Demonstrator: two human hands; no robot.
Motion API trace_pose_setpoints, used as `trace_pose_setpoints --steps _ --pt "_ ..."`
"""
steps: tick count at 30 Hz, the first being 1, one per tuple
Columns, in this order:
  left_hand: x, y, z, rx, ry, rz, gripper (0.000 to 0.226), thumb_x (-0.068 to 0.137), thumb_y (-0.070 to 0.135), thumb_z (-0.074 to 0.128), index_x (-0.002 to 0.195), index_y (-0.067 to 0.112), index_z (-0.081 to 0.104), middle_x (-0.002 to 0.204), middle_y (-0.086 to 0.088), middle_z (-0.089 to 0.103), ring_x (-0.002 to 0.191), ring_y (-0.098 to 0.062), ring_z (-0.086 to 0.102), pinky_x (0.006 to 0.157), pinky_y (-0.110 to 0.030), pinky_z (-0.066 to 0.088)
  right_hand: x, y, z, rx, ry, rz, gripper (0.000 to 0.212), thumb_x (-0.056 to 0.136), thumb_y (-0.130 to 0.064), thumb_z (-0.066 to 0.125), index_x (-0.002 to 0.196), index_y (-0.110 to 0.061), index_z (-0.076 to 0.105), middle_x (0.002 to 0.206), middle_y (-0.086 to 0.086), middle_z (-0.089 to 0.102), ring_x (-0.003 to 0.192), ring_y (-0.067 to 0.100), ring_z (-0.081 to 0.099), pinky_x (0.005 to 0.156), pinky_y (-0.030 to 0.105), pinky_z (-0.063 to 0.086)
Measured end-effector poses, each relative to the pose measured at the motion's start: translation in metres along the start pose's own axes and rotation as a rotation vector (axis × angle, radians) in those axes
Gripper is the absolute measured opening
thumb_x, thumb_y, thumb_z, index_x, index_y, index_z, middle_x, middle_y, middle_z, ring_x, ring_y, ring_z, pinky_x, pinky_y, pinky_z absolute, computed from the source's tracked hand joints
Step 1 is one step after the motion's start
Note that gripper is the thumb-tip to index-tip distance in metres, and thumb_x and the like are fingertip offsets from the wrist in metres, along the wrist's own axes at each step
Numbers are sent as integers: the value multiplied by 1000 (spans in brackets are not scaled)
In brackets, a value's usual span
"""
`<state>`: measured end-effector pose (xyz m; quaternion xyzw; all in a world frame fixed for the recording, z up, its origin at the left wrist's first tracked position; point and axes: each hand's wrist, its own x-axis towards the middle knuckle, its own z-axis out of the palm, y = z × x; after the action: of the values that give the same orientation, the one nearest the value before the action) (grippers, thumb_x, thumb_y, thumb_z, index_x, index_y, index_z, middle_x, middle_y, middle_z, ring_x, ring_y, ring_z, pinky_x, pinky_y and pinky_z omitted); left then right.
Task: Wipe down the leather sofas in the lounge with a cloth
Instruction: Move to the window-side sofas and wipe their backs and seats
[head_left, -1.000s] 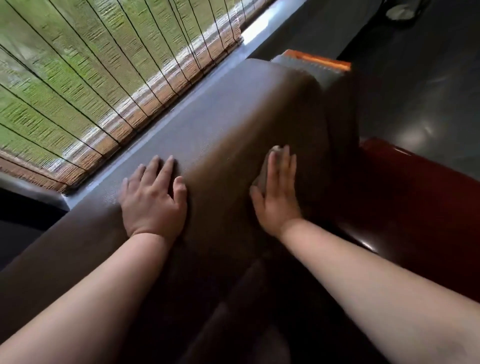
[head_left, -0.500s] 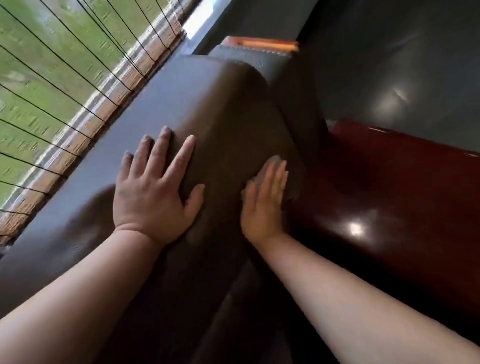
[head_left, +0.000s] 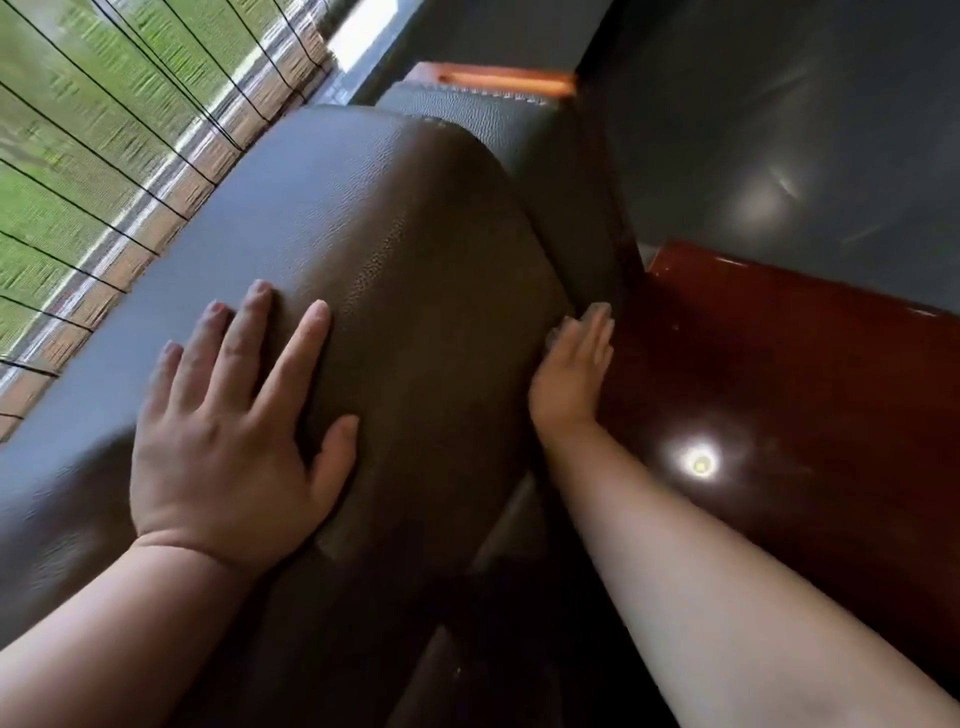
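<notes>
Clearly mid-wipe: the right hand (head_left: 571, 371) presses a cloth (head_left: 597, 310) flat-fingered (mostly hidden) against the leather sofa (head_left: 415, 270) backrest's end. The left hand (head_left: 228, 421) rests spread on top; how much remains, I can't tell.

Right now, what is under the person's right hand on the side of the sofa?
A greyish cloth peeks out past the fingertips of the right hand, pressed flat against the brown leather sofa. The hand covers most of the cloth, so its full shape cannot be seen.

Left hand (head_left: 228, 436) splayed flat — right hand (head_left: 571, 374) flat, fingers straight.
</notes>
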<state>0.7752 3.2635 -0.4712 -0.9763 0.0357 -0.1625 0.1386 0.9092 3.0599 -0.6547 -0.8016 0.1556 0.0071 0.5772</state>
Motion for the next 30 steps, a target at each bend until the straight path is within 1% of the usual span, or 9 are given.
trace_pose_setpoints --steps 3,7,9,15,19,22,25,27,30 --pt "2 2 -2 -16 3 10 79 96 63 44 167 31 30 170 -15 31 151 -47 35 121 -64 29 -11 6 2 6 -5 72 56 116 -25 18 165 -4 2 175 10 -4 162 20 -8 129 36 -4" --pt "3 3 -4 -18 5 11 79 95 61 46 166 27 34 169 -17 32 149 -48 37 120 -65 30 -171 15 27 -23 -151 -298 71 112 -49 16 166 -6 1 175 12 -9 162 29 -8 130 40 -5" --pt "1 2 -2 -12 19 19 80 95 61 46 166 28 33 170 -17 32 149 -48 38 120 -65 30 -172 21 25 -79 -164 -357 71 112 -48 19 166 -3 6 174 16 -7 161 32 -10 130 46 -3" --pt "3 3 -3 -6 1 -5 79 95 62 45 166 30 33 169 -17 33 150 -48 36 121 -64 30 -36 -30 -2 -8 -47 98 60 115 -30 21 166 -6 2 174 16 -9 162 26 -11 130 42 -3" --pt "2 5 -9 -23 -3 -11 79 95 61 46 165 26 37 170 -18 31 149 -47 37 120 -65 32 -122 -80 15 71 -85 -575 70 110 -50 30 169 -18 7 176 10 -6 161 34 -12 130 48 -4" --pt "1 6 -13 5 -6 -30 79 95 59 48 164 22 38 171 -18 27 150 -45 34 122 -64 29 -101 -71 -1 -50 -142 -790 67 110 -46 34 167 -21 12 175 10 -6 160 40 -10 130 53 1" --pt "2 7 -12 38 -47 -27 80 96 61 44 166 24 33 171 -15 29 153 -44 32 123 -64 27 -44 -65 -21 4 -133 -389 61 114 -30 30 166 -10 5 174 12 -7 161 33 -10 130 42 -10" --pt "1 7 -13 44 -59 -29 80 96 63 42 167 26 31 171 -14 31 154 -43 32 122 -65 27 -41 -75 -21 95 -129 -105 63 115 -36 23 167 -13 -3 175 9 -12 161 29 -13 124 31 -16" --pt "3 8 -18 23 -71 -32 78 96 60 42 166 25 35 170 -14 33 153 -43 35 121 -65 30 -96 -87 0 5 -175 -588 68 111 -41 25 167 -8 6 174 17 -6 160 41 -11 129 53 -8"
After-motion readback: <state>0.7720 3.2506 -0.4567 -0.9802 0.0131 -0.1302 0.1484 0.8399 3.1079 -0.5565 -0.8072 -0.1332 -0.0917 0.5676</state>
